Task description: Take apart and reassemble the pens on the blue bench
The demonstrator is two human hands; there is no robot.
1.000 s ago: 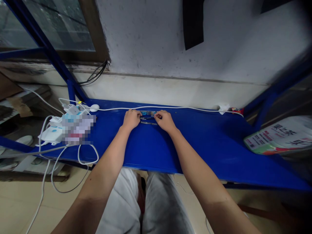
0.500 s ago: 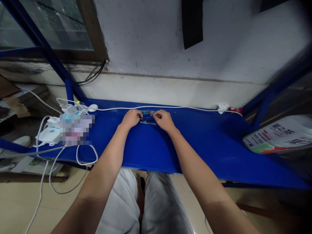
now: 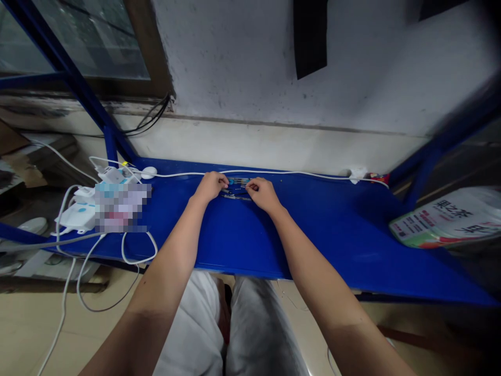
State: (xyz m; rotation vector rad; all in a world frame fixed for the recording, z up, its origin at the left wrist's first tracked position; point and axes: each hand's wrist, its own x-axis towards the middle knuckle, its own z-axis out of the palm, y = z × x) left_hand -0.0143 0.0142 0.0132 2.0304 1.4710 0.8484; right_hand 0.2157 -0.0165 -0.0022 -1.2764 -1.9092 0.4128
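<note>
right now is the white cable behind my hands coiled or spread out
Spread out: the white cable runs in one long line along the back of the blue table.

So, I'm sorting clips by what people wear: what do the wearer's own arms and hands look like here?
The left hand and right hand are ungloved. The left forearm and right forearm are bare, with no sleeve, watch or bracelet in view. Whether there are rings is too small to tell. Below, the person wears pale grey trousers.
</note>
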